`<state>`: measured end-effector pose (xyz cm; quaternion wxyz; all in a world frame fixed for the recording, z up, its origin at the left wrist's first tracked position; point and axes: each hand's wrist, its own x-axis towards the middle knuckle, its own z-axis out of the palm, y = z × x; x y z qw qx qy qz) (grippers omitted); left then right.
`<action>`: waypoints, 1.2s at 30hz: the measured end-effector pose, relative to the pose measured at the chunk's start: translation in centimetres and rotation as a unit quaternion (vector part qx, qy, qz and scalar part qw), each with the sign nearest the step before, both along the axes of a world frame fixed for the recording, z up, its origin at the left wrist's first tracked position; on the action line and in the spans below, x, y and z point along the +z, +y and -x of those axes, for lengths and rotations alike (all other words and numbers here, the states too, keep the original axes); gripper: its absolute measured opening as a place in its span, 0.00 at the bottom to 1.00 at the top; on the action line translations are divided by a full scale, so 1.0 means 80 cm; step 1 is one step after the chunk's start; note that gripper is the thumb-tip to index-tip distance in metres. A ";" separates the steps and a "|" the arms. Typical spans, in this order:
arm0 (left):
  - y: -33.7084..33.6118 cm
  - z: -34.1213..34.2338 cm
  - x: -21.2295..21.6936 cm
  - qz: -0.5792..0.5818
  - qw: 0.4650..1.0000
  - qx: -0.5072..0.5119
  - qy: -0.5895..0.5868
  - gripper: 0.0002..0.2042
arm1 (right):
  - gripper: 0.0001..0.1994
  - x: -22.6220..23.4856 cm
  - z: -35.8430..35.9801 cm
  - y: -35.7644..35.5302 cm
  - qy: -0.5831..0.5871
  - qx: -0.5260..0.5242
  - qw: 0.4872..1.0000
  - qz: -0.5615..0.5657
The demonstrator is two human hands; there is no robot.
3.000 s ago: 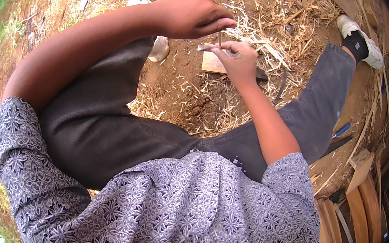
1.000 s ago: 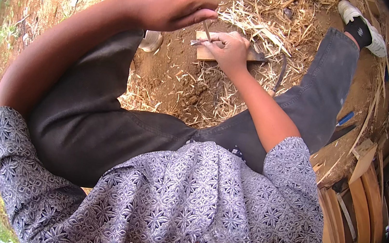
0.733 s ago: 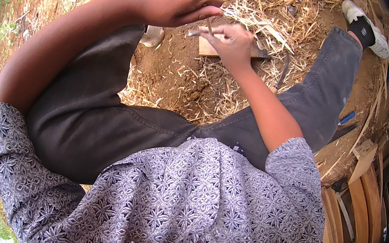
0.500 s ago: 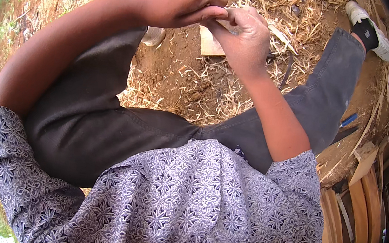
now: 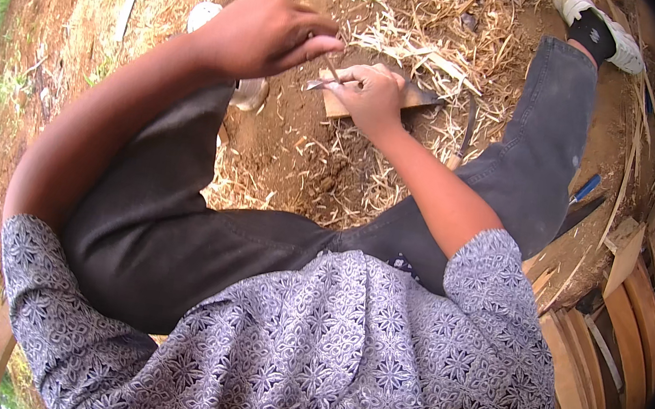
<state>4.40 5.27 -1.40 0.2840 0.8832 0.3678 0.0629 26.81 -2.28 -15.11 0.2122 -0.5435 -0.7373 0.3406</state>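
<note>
My left hand [image 5: 270, 36], at upper centre, is closed with thumb and fingertips pinching the upper end of a thin brown strip [image 5: 333, 68], which looks like wood. Lower and to the right, my right hand [image 5: 373, 102] is closed around the strip's other end. A small grey pointed piece [image 5: 315, 84] sticks out beside its thumb; I cannot tell whether it is a blade. Behind my right hand a pale wooden block [image 5: 334, 106] rests on the ground. A dark pointed thing [image 5: 424, 96] shows past the knuckles, partly hidden.
Wood shavings [image 5: 420, 52] litter the brown soil between my spread legs. A dark curved blade-like tool [image 5: 469, 128] lies by my right leg. Farther right are a blue-handled tool [image 5: 586, 189] and several curved wooden boards [image 5: 631, 319]. A flat pale strip [image 5: 131, 2] lies at upper left.
Both hands have come down and to the left, and they have drawn apart. The thin strip now shows between them, and more of the block is visible.
</note>
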 end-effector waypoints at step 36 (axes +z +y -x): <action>0.002 0.027 0.015 0.127 0.984 0.104 -0.074 0.15 | 0.07 -0.033 -0.007 -0.006 -0.004 0.042 0.999 0.015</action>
